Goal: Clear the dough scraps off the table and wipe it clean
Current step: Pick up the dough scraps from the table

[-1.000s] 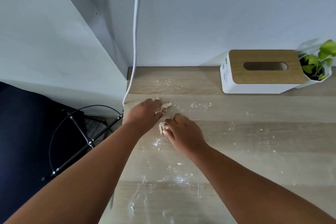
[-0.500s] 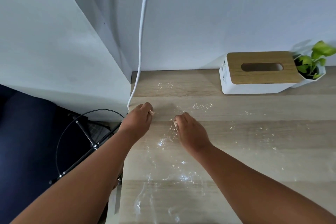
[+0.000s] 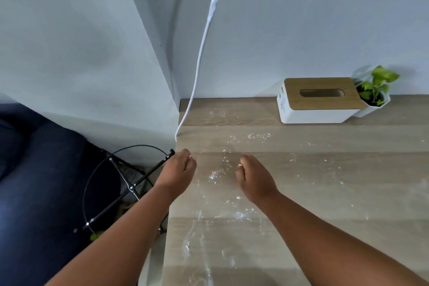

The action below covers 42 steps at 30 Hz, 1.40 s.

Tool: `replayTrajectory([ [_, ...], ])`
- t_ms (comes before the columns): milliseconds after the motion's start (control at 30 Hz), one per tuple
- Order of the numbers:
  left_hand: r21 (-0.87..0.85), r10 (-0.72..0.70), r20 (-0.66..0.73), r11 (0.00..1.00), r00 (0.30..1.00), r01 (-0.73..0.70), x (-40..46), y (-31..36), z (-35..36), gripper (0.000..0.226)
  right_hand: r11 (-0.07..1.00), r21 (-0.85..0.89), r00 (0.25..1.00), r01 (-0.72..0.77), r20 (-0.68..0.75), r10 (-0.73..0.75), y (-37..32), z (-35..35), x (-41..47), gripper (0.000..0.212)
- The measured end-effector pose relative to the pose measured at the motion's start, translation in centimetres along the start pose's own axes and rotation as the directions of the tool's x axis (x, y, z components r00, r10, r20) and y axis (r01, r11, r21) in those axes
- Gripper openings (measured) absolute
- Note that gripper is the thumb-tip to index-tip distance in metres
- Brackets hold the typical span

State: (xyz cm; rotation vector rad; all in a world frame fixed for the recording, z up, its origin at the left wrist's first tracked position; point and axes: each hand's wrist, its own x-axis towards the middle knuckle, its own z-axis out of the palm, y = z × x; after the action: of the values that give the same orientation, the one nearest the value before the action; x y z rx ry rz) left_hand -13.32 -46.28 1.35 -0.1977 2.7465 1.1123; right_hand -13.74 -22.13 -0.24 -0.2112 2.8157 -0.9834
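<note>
The light wooden table (image 3: 325, 169) is dusted with white flour specks and smears (image 3: 218, 174), thickest between and below my hands. My left hand (image 3: 180, 170) hovers over the table's left edge, fingers curled shut, with a pale bit of dough scrap (image 3: 190, 157) showing at the fingertips. About a hand's width to the right, my right hand (image 3: 254, 176) is curled shut in the same way, with a small pale dough scrap (image 3: 239, 165) at its fingertips. Most of each scrap is hidden inside the fist. No loose dough lumps show on the tabletop.
A white tissue box with a wooden lid (image 3: 318, 100) stands at the back by the wall, a small potted plant (image 3: 376, 93) beside it. A white cable (image 3: 202, 53) hangs down to the table's left edge. A black wire stand (image 3: 125, 181) and dark sofa (image 3: 34, 181) are left of the table.
Both hands closed on the dough scraps that lay on the table, lifted off the surface and drew apart. The scraps no longer lie on the wood.
</note>
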Motion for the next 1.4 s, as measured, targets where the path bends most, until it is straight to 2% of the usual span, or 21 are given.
replayTrajectory([
  [100,-0.079,-0.06,0.015,0.995,0.998,0.061,-1.5,-0.6,0.2,0.012,0.998,0.051,0.999,-0.032,0.012,0.031,-0.3,-0.2,-1.0,0.011],
  [200,-0.174,-0.142,0.034,0.974,0.989,0.145,-2.9,-1.1,0.3,0.017,0.991,0.1,0.996,-0.088,0.005,0.088,-0.4,-0.1,-2.1,0.013],
  [333,-0.442,-0.294,0.057,0.849,0.954,0.289,-4.8,-0.7,0.5,0.024,0.913,0.249,0.937,-0.323,-0.048,0.345,-0.6,0.0,-3.6,0.019],
  [433,-0.544,-0.352,0.09,0.766,0.932,0.342,-6.2,-0.3,1.0,0.027,0.832,0.353,0.887,-0.428,-0.01,0.461,-0.8,-0.6,-4.8,0.019],
  [533,-0.601,-0.373,0.13,0.707,0.919,0.372,-7.2,-0.6,1.3,0.039,0.779,0.441,0.863,-0.446,-0.019,0.505,-1.2,-1.5,-6.0,0.033],
  [600,-0.638,-0.365,0.154,0.673,0.918,0.375,-7.7,-0.4,1.3,0.038,0.774,0.441,0.856,-0.454,-0.025,0.516,-1.5,-2.1,-6.8,0.035],
  [767,-0.695,-0.347,0.179,0.618,0.921,0.368,-8.5,0.9,1.4,0.018,0.747,0.499,0.856,-0.44,-0.019,0.517,-2.1,-3.3,-8.8,0.028],
  [900,-0.737,-0.35,0.195,0.565,0.916,0.372,-8.7,1.6,2.1,0.011,0.64,0.623,0.834,-0.45,0.037,0.551,-2.5,-4.2,-10.5,0.019],
  [1033,-0.694,-0.348,0.178,0.619,0.921,0.368,-8.9,1.9,4.1,0.03,0.477,0.703,0.757,-0.527,0.133,0.639,-1.7,-4.4,-12.2,0.036],
  [1133,-0.635,-0.311,0.21,0.678,0.927,0.371,-9.4,2.4,5.5,0.028,0.386,0.73,0.707,-0.564,0.186,0.682,-1.0,-4.8,-13.7,0.038],
  [1267,-0.602,-0.258,0.266,0.708,0.929,0.369,-9.9,3.7,7.1,0.02,0.366,0.755,0.703,-0.544,0.172,0.69,0.2,-6.0,-15.9,0.031],
  [1400,-0.536,-0.215,0.306,0.766,0.928,0.354,-10.1,6.4,9.1,0.024,0.406,0.774,0.725,-0.486,0.098,0.682,2.0,-7.4,-17.8,0.038],
])
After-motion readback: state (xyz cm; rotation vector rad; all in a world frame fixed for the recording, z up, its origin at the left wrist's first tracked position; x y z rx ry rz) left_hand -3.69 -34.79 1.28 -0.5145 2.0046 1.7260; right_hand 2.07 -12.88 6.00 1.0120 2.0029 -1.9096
